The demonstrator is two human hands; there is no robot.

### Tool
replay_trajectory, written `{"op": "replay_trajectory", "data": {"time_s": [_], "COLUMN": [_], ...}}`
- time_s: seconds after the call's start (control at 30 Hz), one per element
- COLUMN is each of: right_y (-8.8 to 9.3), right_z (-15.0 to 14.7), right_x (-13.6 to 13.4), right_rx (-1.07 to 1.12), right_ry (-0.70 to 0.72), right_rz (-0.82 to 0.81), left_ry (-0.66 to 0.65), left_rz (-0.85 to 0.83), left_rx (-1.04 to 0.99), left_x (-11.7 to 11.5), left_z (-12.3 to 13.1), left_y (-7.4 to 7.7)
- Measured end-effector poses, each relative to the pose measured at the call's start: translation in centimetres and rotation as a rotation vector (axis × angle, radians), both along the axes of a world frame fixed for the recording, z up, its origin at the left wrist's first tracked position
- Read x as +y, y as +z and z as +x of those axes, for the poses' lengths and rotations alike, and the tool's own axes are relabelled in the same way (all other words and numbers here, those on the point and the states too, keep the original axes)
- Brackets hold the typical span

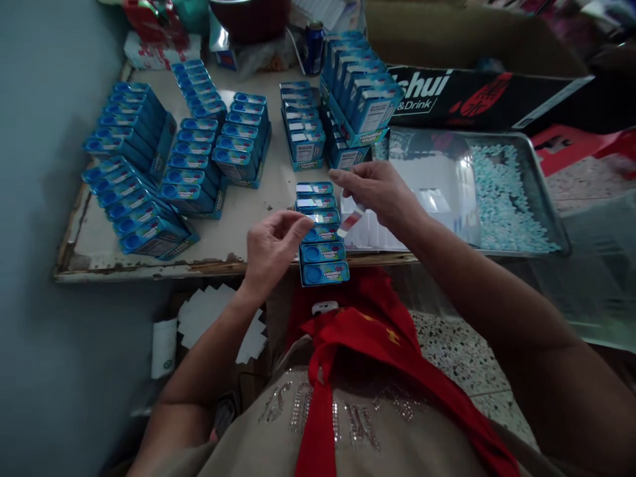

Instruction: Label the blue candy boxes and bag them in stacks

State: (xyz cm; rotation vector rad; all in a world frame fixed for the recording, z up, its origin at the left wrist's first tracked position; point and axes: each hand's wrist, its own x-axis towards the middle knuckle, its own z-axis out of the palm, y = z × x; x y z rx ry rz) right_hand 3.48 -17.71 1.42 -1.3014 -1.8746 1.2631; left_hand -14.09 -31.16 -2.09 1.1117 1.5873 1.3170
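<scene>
The row of blue boxes [322,235] at the centre is printed card with a glossy coat that catches white glare on the upper lids. The surface [258,199] under them is pale and matt, and its near edge is chipped and rough like worn painted wood. At the right, the tray [551,205] is dull grey metal, partly under clear, shiny plastic film. The small piece [352,220] pinched in the right hand [382,192] looks like clear glossy plastic with a red end. Below, the red cloth [368,331] is smooth and slightly sheeny. The beige garment [308,424] is matt fabric set with glinting studs. At lower left, the white sheets [209,318] are matt paper. The floor [457,358] is speckled stone.
</scene>
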Motion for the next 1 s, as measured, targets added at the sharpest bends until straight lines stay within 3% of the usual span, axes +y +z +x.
{"op": "replay_trajectory", "data": {"time_s": [0.1, 0.2, 0.3, 0.43, 0.5, 0.6, 0.8, 1.0], "right_y": [0.8, 1.1, 1.2, 1.2, 1.1, 1.2, 1.1, -0.6], "right_z": [-0.5, -0.6, -0.3, 0.1, 0.2, 0.2, 0.0, 0.4], "right_x": [-0.5, -0.9, -1.5, -2.3, -2.4, -2.4, -2.1, -2.6], "right_rx": [0.086, 0.149, 0.234, 0.348, 0.377, 0.401, 0.421, 0.408], "right_ry": [0.013, 0.028, 0.07, 0.129, 0.122, 0.103, 0.098, 0.067], "right_rz": [0.07, 0.072, -0.02, -0.191, -0.237, -0.247, -0.243, -0.199], "left_ry": [-0.2, -0.182, -0.135, -0.182, -0.123, -0.001, -0.09, -0.05], "left_rz": [-0.058, -0.095, -0.074, -0.116, -0.11, -0.113, -0.214, -0.139], "left_rx": [-0.169, -0.308, -0.326, -0.182, -0.147, -0.228, -0.498, -0.501], "left_x": [-0.5, -0.2, -0.2, -0.3, -0.1, 0.7, 1.7, 2.0], "left_z": [2.2, 2.8, 1.0, -2.5, -3.5, -3.5, -1.2, -1.4], "left_y": [1.5, 1.2, 1.2, 2.5, 2.8, 2.3, 0.7, 0.0]}}
